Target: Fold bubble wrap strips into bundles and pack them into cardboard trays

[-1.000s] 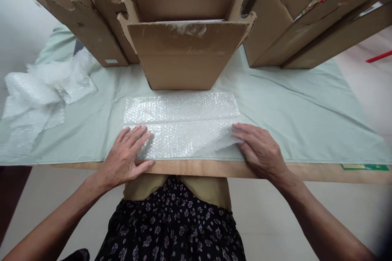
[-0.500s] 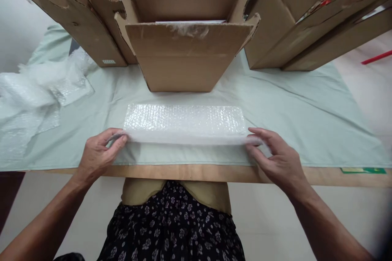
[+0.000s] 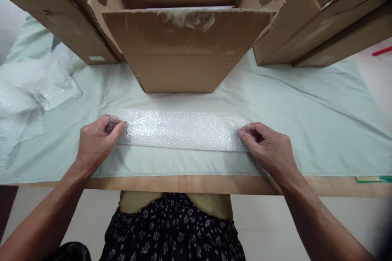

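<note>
A long, folded strip of clear bubble wrap (image 3: 183, 130) lies crosswise on the pale green cloth (image 3: 196, 163) in front of me. Its left end is pinched between the thumb and fingers of my left hand (image 3: 97, 136). At the opposite end, my right hand (image 3: 271, 142) pinches the wrap near its upper right corner, fingers curled and thumb on top. The strip looks flat between the two hands. Whether anything lies inside the folds I cannot tell.
An open cardboard box (image 3: 180, 57) stands just beyond the strip, with more cardboard boxes (image 3: 306, 28) to its right and left. Loose bubble wrap (image 3: 33, 89) is heaped at the left. The wooden table edge (image 3: 190, 183) runs close to my body.
The wrap's near flap, held up along the front edge before, is now folded over and lies flat. Both hands have moved slightly up onto the strip's ends; the camera view has shifted closer.
</note>
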Demonstrator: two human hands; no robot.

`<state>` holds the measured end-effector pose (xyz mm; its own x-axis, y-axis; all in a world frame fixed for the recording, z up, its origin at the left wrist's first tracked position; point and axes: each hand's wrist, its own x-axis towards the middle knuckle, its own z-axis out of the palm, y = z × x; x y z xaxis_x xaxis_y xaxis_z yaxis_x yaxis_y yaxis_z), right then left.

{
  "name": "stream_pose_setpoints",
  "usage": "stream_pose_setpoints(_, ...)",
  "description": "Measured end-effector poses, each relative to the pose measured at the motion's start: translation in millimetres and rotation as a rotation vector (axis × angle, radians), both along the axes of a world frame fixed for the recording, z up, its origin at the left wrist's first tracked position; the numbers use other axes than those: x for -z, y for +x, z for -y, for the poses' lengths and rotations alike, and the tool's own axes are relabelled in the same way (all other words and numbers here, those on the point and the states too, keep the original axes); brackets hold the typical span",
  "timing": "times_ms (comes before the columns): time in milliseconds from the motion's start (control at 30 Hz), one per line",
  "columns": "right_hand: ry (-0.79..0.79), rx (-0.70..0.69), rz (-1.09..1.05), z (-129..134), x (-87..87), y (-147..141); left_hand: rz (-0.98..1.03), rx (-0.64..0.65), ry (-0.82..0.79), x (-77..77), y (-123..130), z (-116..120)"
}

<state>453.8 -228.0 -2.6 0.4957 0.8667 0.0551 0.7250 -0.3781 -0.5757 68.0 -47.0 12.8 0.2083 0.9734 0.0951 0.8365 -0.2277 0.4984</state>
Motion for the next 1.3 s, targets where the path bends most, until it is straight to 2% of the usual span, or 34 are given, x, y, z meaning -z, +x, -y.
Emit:
stream_pose_setpoints(200, -0.042, -0.039, 0.218, -1.0, 3.9, 4.7, -0.267, -0.007, 0.053, 5.6, 7.5, -8.3)
stream_pose_setpoints(333, -0.083, -0.019, 0.228, -2.9, 0.6, 11.7, -0.285, 0.000, 0.078, 4.4, 0.0, -8.6)
stream_pose_setpoints(567, -0.065, -0.069, 0.259, -25.1, 6.0, 15.5, -0.318, -0.001, -0.066, 0.5, -7.9, -8.1)
stream_pose_setpoints(667, 0.005, -0.115, 0.175, -29.5, 3.4, 10.7, -0.273, 0.047, -0.075, -1.8, -0.9, -6.3)
stream_pose_setpoints(733, 0.008, -0.098, 0.068, -26.1, -1.8, 7.1, -0.216, 0.057, -0.071, -4.1, 2.5, -2.9)
stream_pose_setpoints(900, 0.055, -0.121, -0.250, 0.0, -18.0, -6.5, -0.112, -0.012, -0.124, -11.5, -1.0, 1.1)
stream_pose_setpoints(1000, 0.056, -0.194, -0.390, 17.4, -25.6, -26.6, -0.115, -0.043, -0.052, -17.8, -1.4, -10.1)
stream_pose_setpoints(1100, -0.027, -0.306, -0.444, 27.5, -27.8, -55.7, -0.159, 0.000, 0.055, -23.4, 6.8, -33.0)
stream_pose_setpoints(1200, -0.113, -0.401, -0.440, 27.2, -25.0, -83.0, -0.238, 0.052, 0.095, -24.8, 19.0, -60.8)
stream_pose_setpoints(1300, -0.135, -0.436, -0.419, 18.9, -22.3, -99.5, -0.315, 0.072, 0.084, -21.8, 28.5, -85.2)
